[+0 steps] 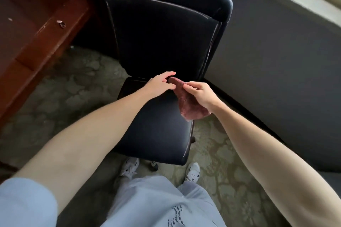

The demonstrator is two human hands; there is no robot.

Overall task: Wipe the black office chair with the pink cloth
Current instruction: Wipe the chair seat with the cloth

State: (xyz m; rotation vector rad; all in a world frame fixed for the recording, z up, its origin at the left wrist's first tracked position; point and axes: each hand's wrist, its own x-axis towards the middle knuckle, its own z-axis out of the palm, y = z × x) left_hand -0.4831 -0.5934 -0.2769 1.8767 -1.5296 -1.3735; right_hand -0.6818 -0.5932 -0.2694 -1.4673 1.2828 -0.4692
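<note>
The black office chair (158, 38) stands in front of me, its backrest facing me and its seat (156, 131) below my arms. Over the back of the seat both hands hold the pink cloth (186, 101). My left hand (161, 84) pinches the cloth's upper corner with its fingertips. My right hand (200, 94) pinches the top edge a little to the right, and the rest of the cloth hangs down beneath it, above the seat's right side.
A reddish wooden desk (36, 29) stands close on the left of the chair. A grey wall (276, 61) with a pale sill runs along the right. Patterned carpet (60, 88) covers the floor. My white shoes (192, 171) stand at the chair's front edge.
</note>
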